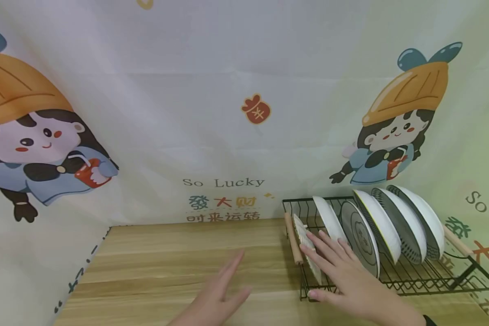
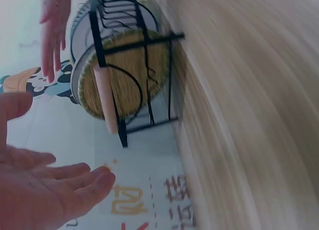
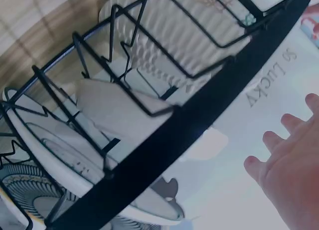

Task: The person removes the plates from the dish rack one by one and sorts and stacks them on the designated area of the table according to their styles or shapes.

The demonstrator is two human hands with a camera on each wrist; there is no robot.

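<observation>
A black wire dish rack with wooden handles holds dishes on edge. At its left end leans a ridged, pale-rimmed round dish; its outer side looks brown and streaked in the left wrist view. Beside it stand a white bowl and a dark-patterned plate. My right hand hovers over the rack's near left part, fingers spread, holding nothing. In the right wrist view that hand is apart from the rack. My left hand, blurred, hangs over the table left of the rack, fingers extended, holding nothing.
Several white bowls with dark-patterned insides tilt in the rack's right part. The wood-grain table stretches left of the rack. A printed cloth with cartoon figures hangs behind the table and along its sides.
</observation>
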